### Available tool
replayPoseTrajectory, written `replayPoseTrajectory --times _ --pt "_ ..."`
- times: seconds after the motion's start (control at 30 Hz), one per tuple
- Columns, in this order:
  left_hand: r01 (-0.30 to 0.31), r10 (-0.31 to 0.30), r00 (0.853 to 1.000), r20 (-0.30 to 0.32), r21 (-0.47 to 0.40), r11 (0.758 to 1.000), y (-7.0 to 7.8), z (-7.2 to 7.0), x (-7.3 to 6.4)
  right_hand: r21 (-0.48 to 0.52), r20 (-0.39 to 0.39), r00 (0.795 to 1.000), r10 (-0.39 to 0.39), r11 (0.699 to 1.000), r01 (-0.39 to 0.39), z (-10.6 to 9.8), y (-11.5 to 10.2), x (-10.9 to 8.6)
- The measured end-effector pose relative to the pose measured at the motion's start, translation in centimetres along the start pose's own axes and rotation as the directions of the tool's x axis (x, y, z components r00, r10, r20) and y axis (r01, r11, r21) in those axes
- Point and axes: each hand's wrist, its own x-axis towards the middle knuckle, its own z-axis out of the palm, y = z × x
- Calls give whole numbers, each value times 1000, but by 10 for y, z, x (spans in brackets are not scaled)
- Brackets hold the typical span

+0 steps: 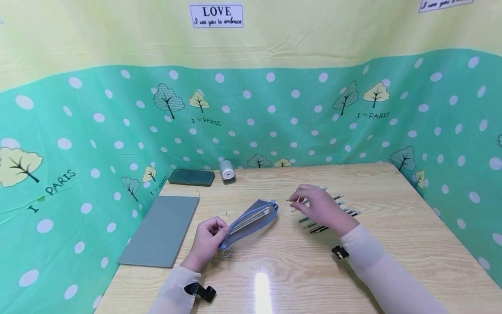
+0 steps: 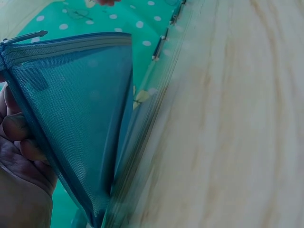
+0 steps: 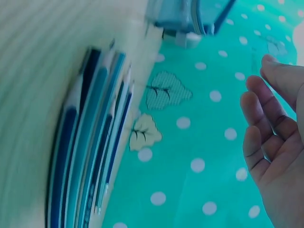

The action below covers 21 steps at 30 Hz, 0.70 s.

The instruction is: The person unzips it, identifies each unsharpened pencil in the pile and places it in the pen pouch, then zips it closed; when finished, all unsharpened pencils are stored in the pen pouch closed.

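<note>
My left hand [image 1: 209, 240] [image 2: 23, 152] grips the near end of a blue mesh zip pouch [image 1: 256, 227] [image 2: 80, 104], thumb at its edge. The pouch gapes along its zipper, and several pencils [image 1: 251, 219] lie inside. A small ring hangs from the zipper at the gripped end. To the right, my right hand [image 1: 315, 207] [image 3: 278, 128] hovers over a spread of loose pencils [image 1: 319, 228] [image 3: 90, 142] on the table. Its fingers are bent loosely, thumb apart from them, with nothing between them in the right wrist view. It partly hides the pencils in the head view.
A grey flat board [image 1: 161, 229] lies on the wooden table [image 1: 290, 274] at the left. Behind it are a dark green case [image 1: 191, 178] and a small grey-and-white cylinder [image 1: 227, 171]. A green dotted curtain [image 1: 270, 126] closes off the back and sides.
</note>
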Motion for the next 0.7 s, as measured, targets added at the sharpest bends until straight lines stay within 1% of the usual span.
replayPoseTrajectory --times 0.13,0.3,0.47,0.7 --pt "15 -15 1000 -10 -7 1000 0 0 0 27 -4 999 49 998 -49 -13 5 -1" --pt "17 -18 1000 -14 -22 1000 1 0 1 17 -9 997 80 997 -80 -22 13 -1" --pt "21 -22 1000 -12 -23 1000 1 -1 1 -5 -4 993 120 993 -120 -27 23 -2" --pt "31 -31 999 -14 -24 999 0 0 1 13 41 980 196 980 -197 -29 42 -7"
